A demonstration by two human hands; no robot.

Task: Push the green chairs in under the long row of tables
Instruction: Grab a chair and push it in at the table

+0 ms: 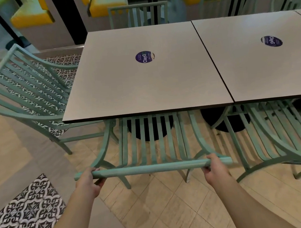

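Note:
A green slatted chair (151, 145) stands straight in front of me at the near edge of the grey table (143, 88), its seat hidden under the tabletop. My left hand (87, 181) grips the left end of the chair's top rail. My right hand (215, 170) grips the right end of the same rail. A second grey table (262, 66) joins the first on the right. Another green chair (277, 138) stands at it, angled. A third green chair (28, 92) stands at the left end of the row, its seat partly under the table.
More green chairs (138, 14) line the far side of the tables. Yellow booth seats (31, 15) sit behind them. Black round table bases (150, 128) stand under the tabletops. A patterned black-and-white floor strip (25, 217) lies at my lower left.

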